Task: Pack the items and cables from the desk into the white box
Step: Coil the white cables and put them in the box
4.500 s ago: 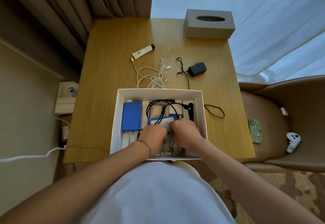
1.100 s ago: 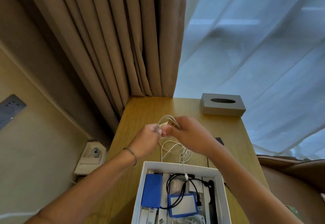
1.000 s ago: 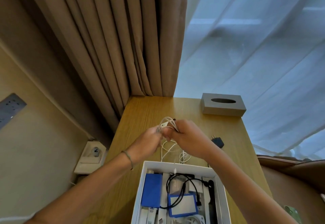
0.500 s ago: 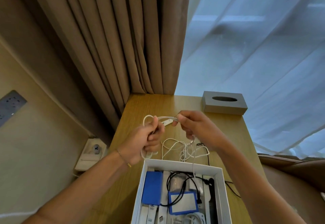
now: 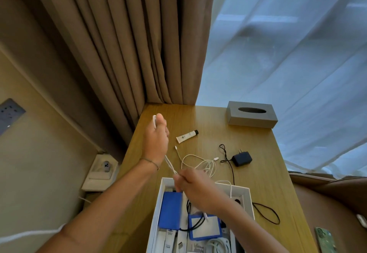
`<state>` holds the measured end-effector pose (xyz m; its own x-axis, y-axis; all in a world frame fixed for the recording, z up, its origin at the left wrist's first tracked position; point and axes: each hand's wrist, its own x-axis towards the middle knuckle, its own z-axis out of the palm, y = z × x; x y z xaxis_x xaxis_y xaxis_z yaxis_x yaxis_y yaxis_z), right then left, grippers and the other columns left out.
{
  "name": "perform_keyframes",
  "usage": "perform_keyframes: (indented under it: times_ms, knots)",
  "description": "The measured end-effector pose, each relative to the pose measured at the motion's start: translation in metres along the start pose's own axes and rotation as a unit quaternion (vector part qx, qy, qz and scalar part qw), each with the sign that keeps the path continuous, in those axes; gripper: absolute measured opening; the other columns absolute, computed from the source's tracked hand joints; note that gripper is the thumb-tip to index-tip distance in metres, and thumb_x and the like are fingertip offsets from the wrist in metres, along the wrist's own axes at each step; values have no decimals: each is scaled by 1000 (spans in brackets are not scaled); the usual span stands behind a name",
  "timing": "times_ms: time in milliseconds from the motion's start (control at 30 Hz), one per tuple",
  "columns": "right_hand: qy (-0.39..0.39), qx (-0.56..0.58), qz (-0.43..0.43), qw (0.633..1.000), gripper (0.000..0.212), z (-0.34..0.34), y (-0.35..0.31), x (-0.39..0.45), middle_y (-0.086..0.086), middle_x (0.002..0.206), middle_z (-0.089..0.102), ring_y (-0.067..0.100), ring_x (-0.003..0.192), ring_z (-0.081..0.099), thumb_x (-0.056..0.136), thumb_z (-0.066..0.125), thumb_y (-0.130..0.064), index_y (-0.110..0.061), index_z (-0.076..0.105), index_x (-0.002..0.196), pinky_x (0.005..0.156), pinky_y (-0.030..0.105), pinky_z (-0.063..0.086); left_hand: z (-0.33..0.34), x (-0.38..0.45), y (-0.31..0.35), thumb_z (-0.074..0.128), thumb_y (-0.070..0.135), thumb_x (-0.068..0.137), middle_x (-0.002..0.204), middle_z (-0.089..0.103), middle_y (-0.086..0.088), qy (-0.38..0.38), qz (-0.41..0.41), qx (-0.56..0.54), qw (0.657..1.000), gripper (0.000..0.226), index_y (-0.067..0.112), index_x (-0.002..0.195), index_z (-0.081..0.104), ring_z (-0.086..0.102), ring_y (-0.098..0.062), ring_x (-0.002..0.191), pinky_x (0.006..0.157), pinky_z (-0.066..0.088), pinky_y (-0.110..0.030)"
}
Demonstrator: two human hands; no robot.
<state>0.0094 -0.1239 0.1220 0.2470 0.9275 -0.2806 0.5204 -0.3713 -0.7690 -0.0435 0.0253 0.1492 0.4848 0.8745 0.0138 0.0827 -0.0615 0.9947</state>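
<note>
Above the white box [image 5: 250,197], the left hand [image 5: 155,139] and right hand [image 5: 195,185], fingers curled tight, stretch a white cable [image 5: 170,163] between them.

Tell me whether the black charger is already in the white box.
No. The black charger lies on the desk beyond the white box, its cord trailing beside it.

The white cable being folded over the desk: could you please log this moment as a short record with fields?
left hand: left hand raised, grips one end of white cable
right hand: right hand over white box, pinches the cable's doubled strands
cable state: stretched taut between both hands
loose on desk: another tangled cable, black charger, small tube
in box: blue case, blue-framed card
</note>
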Motion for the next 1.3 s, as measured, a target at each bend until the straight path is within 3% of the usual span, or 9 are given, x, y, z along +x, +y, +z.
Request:
perform_keyframes:
  times_ms: [167,333,567,700,767,867,967,1167,1300]
  knots:
    - [23,38,-27,999,28,-60,-6,-9,-9,71,55,2,60,51,105,46,-34,-28,61,82,63,22,44,-12,-16,-20,12,93,72,62,38,1,-224,101,213,946,83,17,70,43,33,-12,52,51,30,-28]
    - [85,105,-87,987,36,-96,-7,0,7,68,45,22,66,41,106,49,-22,-19,59,71,67,38,36,-2,-47,-21,35,89,72,56,38,14,-432,24,93,897,78,12,71,48,30,-3,47,46,28,-18]
    - [218,21,-64,974,37,-72,-4,3,-10,60,47,4,52,40,106,42,-36,-29,49,70,55,28,35,4,-53,-6,40,50,97,63,52,4,-209,34,-10,977,35,45,90,74,42,-13,53,46,35,-21]
    - [235,0,-23,972,36,-42,-6,-2,-8,62,52,3,53,47,105,35,-46,-34,49,74,53,20,39,6,-54,3,34,49,98,98,76,2,-121,15,-76,990,49,21,106,74,68,-17,85,69,55,-24]
    - [204,32,-1,978,34,-21,-10,-3,-8,65,54,3,56,48,106,36,-43,-34,52,77,57,21,41,10,-49,9,31,48,101,97,76,-12,-112,-25,-161,980,56,6,94,67,73,-26,93,73,59,-26]
    - [161,115,-18,980,38,-2,-20,-8,-4,70,59,12,64,55,108,38,-37,-23,63,82,65,40,50,18,-44,16,33,50,102,58,55,-8,-44,-117,-227,966,51,12,72,50,63,-24,56,49,50,-29]
    - [129,112,-18,985,42,-3,-21,-12,-1,66,56,20,63,54,107,39,-37,-21,62,76,71,49,50,18,-39,13,34,52,102,49,37,1,0,-112,-183,977,51,17,67,46,40,-14,37,38,33,-23]
    - [-4,65,4,998,32,-32,-12,-36,-4,68,53,14,63,51,104,48,-36,-28,61,77,65,34,48,5,-26,1,34,55,99,53,37,8,-43,43,57,997,49,20,70,51,32,-7,43,41,29,-23]
    - [-5,206,-27,978,30,-78,-16,-40,-7,65,52,8,60,48,103,52,-21,-20,67,78,68,28,45,5,-39,-12,18,82,83,54,34,3,-183,106,162,964,75,14,63,43,30,-10,47,50,28,-32]
